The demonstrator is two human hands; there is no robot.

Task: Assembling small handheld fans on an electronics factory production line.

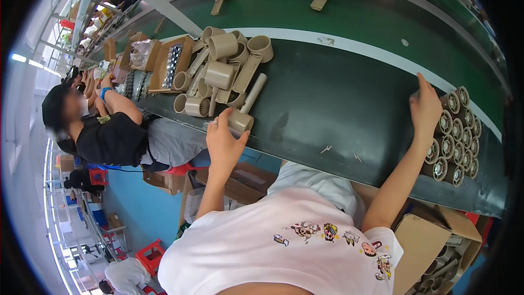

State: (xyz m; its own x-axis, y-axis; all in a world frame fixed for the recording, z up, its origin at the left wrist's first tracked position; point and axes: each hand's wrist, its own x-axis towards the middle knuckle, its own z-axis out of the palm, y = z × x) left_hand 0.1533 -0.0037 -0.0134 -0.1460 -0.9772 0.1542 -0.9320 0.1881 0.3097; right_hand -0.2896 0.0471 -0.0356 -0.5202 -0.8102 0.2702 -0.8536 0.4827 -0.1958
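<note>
Step, judged: taking hold | left hand (222, 142) part-curled against beige housing (242, 122) at pile's near edge, grip unclear | right hand (428, 109) loosely open, seemingly empty, beside stacked cylinders (457, 129) | next calls for firm finger closure | counts: cylinders about fifteen, piled housings (220, 75) overlapping, roughly twelve; pale scraps (326, 148) two

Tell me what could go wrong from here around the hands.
The beige handled housing at the left hand is by the near edge of the dark worktop and could get knocked off. The heaped housings overlap, so pulling one might topple others. The right hand is close beside the round fan units; a bump could disturb their cluster.
</note>
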